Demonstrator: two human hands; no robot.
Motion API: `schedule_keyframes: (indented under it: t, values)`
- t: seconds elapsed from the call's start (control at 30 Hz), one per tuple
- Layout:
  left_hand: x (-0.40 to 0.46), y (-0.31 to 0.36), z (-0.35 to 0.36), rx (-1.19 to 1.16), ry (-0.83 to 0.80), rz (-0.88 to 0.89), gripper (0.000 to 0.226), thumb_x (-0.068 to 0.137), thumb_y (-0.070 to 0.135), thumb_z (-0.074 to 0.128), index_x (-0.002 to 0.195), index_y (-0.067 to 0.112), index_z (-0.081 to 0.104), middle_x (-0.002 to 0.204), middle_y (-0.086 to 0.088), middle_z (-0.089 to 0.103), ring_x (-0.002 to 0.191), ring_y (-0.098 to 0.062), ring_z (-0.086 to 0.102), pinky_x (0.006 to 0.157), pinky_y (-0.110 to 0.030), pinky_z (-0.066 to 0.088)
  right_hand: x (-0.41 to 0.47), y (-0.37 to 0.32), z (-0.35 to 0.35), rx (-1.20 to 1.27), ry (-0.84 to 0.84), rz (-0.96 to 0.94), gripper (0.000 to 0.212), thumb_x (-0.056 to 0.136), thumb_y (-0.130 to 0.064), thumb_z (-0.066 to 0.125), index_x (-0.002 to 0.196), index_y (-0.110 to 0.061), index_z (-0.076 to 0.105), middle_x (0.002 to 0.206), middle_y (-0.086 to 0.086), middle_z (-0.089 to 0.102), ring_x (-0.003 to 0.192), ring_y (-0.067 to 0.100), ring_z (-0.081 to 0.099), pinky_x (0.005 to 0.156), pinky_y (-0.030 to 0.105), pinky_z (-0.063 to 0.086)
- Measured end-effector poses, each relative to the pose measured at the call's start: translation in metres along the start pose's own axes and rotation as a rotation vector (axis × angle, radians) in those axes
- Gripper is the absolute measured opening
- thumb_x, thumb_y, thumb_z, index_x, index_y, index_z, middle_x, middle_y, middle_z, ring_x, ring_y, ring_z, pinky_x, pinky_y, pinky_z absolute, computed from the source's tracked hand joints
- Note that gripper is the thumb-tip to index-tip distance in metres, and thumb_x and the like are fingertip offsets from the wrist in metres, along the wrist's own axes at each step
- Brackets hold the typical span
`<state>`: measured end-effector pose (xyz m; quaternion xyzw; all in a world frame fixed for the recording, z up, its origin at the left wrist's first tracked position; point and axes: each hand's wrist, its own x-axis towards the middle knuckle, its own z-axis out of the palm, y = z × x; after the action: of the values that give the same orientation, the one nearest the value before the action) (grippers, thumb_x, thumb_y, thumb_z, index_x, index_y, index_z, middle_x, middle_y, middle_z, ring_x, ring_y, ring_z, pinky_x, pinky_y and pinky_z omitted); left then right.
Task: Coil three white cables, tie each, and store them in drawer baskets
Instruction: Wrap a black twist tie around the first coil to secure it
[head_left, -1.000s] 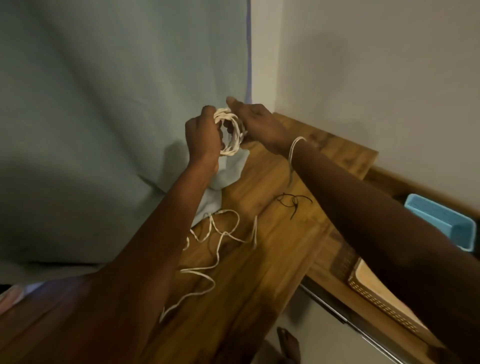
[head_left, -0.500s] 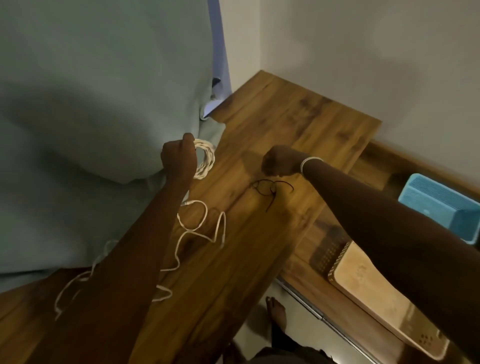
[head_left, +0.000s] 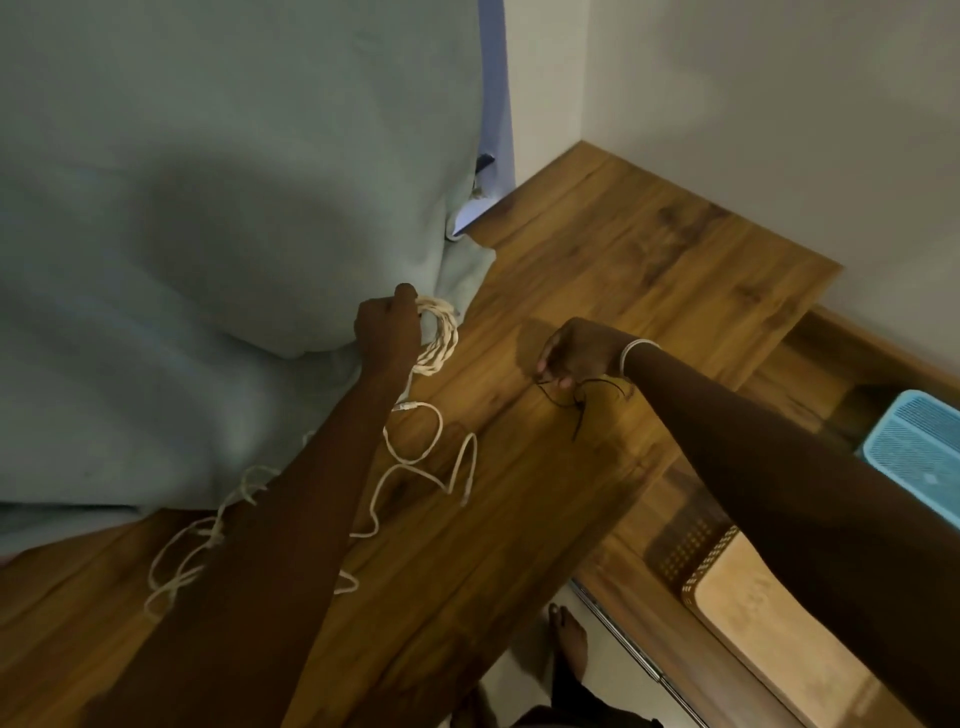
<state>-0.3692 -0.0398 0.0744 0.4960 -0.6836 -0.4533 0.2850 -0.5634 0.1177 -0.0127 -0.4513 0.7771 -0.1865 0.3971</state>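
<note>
Nearest, a bare foot (head_left: 571, 636) stands on pale floor beside the wooden tabletop (head_left: 519, 519), whose glossy grain runs toward the far corner. Right of its edge sits an open drawer holding a tan perforated basket (head_left: 748, 608) and a blue basket (head_left: 919, 457). Loose white cables (head_left: 415, 467) lie in thin, tangled loops across the boards near the left forearm. Farther on, the left hand (head_left: 387, 330) grips a coiled white cable (head_left: 441, 343), a twisted, ropy ring held just above the table against a soft grey-green curtain (head_left: 208, 234). The right hand (head_left: 576, 353), well apart, pinches a thin black tie (head_left: 576, 400) lying on bare wood. Open tabletop stretches beyond to the walls.
</note>
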Motion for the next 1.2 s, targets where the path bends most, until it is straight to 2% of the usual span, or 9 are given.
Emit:
schedule_keyframes:
  t: [0.1, 0.2, 0.37, 0.5, 0.6, 0.83, 1.0, 1.07, 1.2]
  values:
    - [-0.005, 0.001, 0.002, -0.012, -0.025, -0.033, 0.047, 0.092, 0.019, 0.052, 0.047, 0.011, 0.042, 0.039, 0.007, 0.044, 0.05, -0.017, 0.045, 0.064, -0.033, 0.038, -0.009, -0.001, 0.003, 0.325, -0.068, 0.038, 0.021, 0.09, 0.005, 0.064, 0.11, 0.009, 0.068, 0.098, 0.009, 0.074, 0.091, 0.017, 0.071, 0.074, 0.023, 0.06]
    - [-0.006, 0.003, 0.002, -0.04, -0.055, -0.082, 0.037, 0.092, 0.022, 0.052, 0.061, 0.001, 0.052, 0.053, -0.005, 0.049, 0.058, -0.022, 0.05, 0.065, -0.035, 0.042, -0.015, -0.005, 0.011, 0.541, -0.138, 0.046, 0.023, 0.091, 0.003, 0.063, 0.114, 0.005, 0.066, 0.096, 0.008, 0.073, 0.09, 0.016, 0.07, 0.081, 0.028, 0.059]
    - [-0.006, 0.008, -0.003, -0.077, -0.071, -0.126, 0.036, 0.093, 0.023, 0.053, 0.062, 0.004, 0.051, 0.057, -0.005, 0.049, 0.053, -0.017, 0.047, 0.063, -0.03, 0.039, -0.014, -0.006, 0.005, 0.94, 0.02, 0.066, 0.013, 0.091, 0.004, 0.061, 0.097, -0.004, 0.07, 0.081, 0.006, 0.072, 0.072, 0.013, 0.068, 0.064, 0.022, 0.058]
    - [-0.005, 0.009, -0.005, -0.097, -0.085, -0.171, 0.035, 0.093, 0.024, 0.053, 0.065, 0.004, 0.053, 0.058, -0.004, 0.051, 0.053, -0.017, 0.048, 0.059, -0.027, 0.04, -0.012, -0.006, -0.001, 0.772, 0.147, 0.145, 0.016, 0.084, 0.002, 0.062, 0.097, 0.0, 0.07, 0.08, 0.008, 0.067, 0.062, 0.01, 0.059, 0.055, 0.02, 0.053]
    - [-0.007, 0.006, -0.005, -0.097, -0.099, -0.176, 0.037, 0.093, 0.025, 0.053, 0.06, 0.007, 0.053, 0.056, -0.004, 0.051, 0.051, -0.017, 0.048, 0.058, -0.028, 0.04, -0.009, -0.005, 0.002, 0.879, 0.194, 0.136, 0.008, 0.087, 0.001, 0.064, 0.092, -0.003, 0.069, 0.08, 0.01, 0.067, 0.063, 0.013, 0.059, 0.053, 0.02, 0.053]
    - [-0.01, 0.004, -0.006, -0.096, -0.132, -0.214, 0.036, 0.094, 0.027, 0.053, 0.064, 0.007, 0.06, 0.063, -0.005, 0.059, 0.058, -0.018, 0.056, 0.061, -0.029, 0.044, -0.004, -0.018, 0.013, 1.2, 0.139, 0.044, 0.018, 0.094, 0.007, 0.055, 0.095, -0.008, 0.066, 0.088, 0.009, 0.07, 0.069, 0.009, 0.07, 0.064, 0.021, 0.059]
    - [-0.011, 0.002, -0.01, -0.069, -0.175, -0.23, 0.033, 0.092, 0.027, 0.052, 0.068, 0.006, 0.057, 0.054, -0.001, 0.052, 0.048, -0.016, 0.048, 0.059, -0.031, 0.041, -0.008, -0.041, 0.003, 1.327, 0.057, -0.033, 0.022, 0.096, 0.008, 0.048, 0.096, -0.006, 0.065, 0.081, 0.008, 0.07, 0.072, 0.016, 0.073, 0.065, 0.027, 0.061]
    - [-0.011, 0.002, -0.012, -0.063, -0.171, -0.233, 0.031, 0.09, 0.028, 0.053, 0.069, 0.006, 0.057, 0.056, -0.002, 0.051, 0.049, -0.018, 0.046, 0.061, -0.033, 0.04, -0.011, -0.057, -0.007, 1.309, 0.045, -0.104, 0.026, 0.096, 0.01, 0.043, 0.099, -0.005, 0.065, 0.077, 0.006, 0.069, 0.069, 0.013, 0.071, 0.064, 0.024, 0.06]
    - [-0.014, 0.006, -0.017, -0.116, -0.231, -0.238, 0.039, 0.09, 0.024, 0.055, 0.054, 0.009, 0.055, 0.044, -0.001, 0.049, 0.037, -0.016, 0.043, 0.046, -0.024, 0.035, -0.013, -0.091, -0.024, 1.165, 0.071, -0.185, 0.028, 0.097, 0.008, 0.045, 0.101, -0.007, 0.068, 0.07, 0.003, 0.068, 0.061, 0.007, 0.064, 0.058, 0.018, 0.057]
